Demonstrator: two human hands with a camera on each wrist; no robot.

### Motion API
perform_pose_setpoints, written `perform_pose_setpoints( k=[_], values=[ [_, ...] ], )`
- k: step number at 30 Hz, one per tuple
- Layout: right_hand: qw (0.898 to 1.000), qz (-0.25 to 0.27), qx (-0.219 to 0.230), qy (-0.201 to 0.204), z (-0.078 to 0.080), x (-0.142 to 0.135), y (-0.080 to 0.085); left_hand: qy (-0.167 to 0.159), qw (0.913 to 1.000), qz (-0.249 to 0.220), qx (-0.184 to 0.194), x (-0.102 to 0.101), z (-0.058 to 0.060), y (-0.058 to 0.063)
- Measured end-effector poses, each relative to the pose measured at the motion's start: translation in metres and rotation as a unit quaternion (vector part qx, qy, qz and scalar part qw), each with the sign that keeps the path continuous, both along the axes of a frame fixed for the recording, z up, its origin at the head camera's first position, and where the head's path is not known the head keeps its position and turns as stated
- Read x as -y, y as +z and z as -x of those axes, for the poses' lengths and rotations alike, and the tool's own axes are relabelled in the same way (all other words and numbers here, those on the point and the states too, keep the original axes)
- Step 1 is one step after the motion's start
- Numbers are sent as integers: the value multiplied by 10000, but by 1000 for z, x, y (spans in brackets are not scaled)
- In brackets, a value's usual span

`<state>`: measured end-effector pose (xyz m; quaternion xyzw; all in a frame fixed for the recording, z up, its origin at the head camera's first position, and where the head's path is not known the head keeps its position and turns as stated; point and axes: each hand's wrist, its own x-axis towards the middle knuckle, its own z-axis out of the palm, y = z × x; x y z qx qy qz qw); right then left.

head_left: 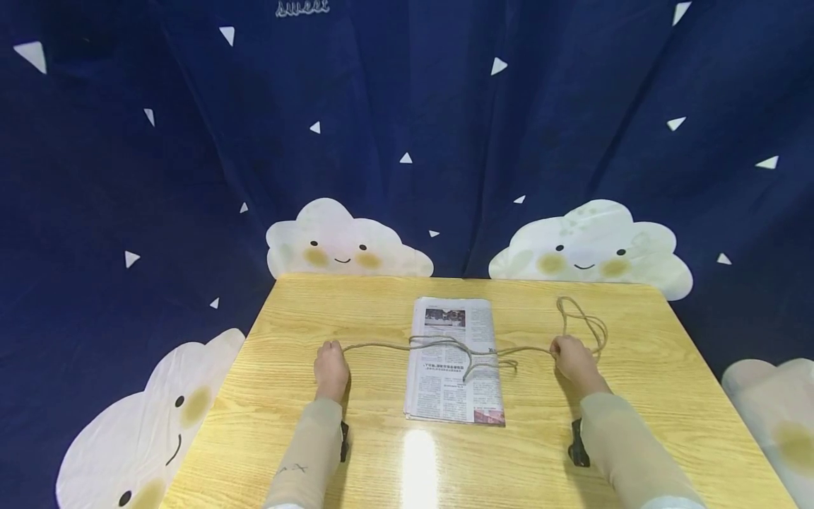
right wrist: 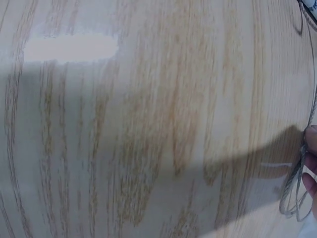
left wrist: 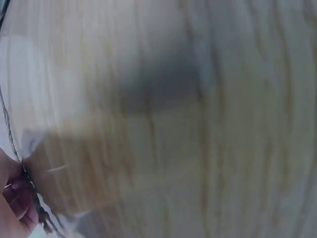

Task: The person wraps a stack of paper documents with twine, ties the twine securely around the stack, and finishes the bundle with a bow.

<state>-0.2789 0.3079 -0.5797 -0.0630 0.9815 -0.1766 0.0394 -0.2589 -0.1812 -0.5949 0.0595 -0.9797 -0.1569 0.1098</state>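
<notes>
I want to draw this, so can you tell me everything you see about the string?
The string is thin and tan, and looks like twisted or braided twine. It stretches sideways, a bit wavy, across the folded newspaper, where shorter bits of it curl too. The person's left hand pinches it on one side and their right hand on the other. By the right hand, more of it lies in loops on the wooden table. I can't tell whether it has a knot.
</notes>
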Motion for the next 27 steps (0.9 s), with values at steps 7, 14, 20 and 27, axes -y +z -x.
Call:
perform_pose_setpoints(
  k=[7, 14, 20, 27],
  values=[
    [9979, 211, -567, 234, -2, 9, 4, -323, 9983, -262, -407, -21, 2, 0],
    [9870, 501, -1148, 1012, 3, 36, -1, -1746, 9790, -420, -966, -65, 10, -3],
    [9785, 393, -1411, 1453, 6, 55, -6, -2586, 9638, -263, -593, -99, 10, 0],
    [9801, 312, -1385, 1391, 3, 60, -10, -2614, 9646, 149, -312, -119, 11, -2]
  ],
)
